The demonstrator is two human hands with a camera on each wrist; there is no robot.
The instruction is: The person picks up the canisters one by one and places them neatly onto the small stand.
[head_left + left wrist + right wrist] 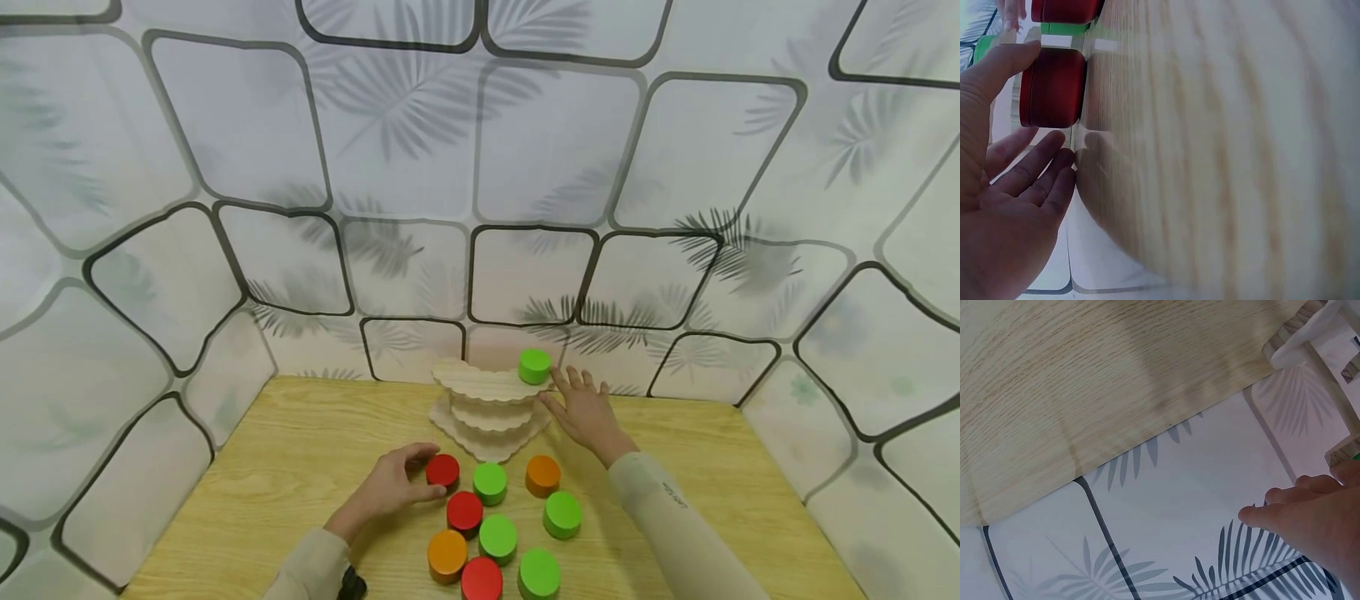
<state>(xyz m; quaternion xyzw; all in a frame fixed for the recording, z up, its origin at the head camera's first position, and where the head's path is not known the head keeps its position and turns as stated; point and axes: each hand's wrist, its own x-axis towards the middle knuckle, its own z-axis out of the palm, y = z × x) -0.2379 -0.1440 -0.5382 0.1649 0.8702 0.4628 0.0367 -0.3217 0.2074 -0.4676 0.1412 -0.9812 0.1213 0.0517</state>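
A pale wooden tiered stand with scalloped edges (pixel 476 382) stands at the back of the table. On the right end of its top tier sits a round green tin (pixel 535 367). Beside that tin is my right hand (pixel 588 412), fingers spread, fingertips right at the stand's edge. In the right wrist view the stand (pixel 1300 337) shows at the upper right. Around a round red tin (pixel 442 472) on the table curves my left hand (pixel 390 483). In the left wrist view its thumb overlaps the red tin's side (pixel 1057 87), while the other fingers lie loosely below it, apart from it.
Several more tins stand on the wooden table (pixel 277 483) in front of the stand, among them an orange tin (pixel 542 476), a green tin (pixel 490 483) and another red tin (pixel 465 513). A patterned cloth backdrop (pixel 405 267) encloses the table at back and sides.
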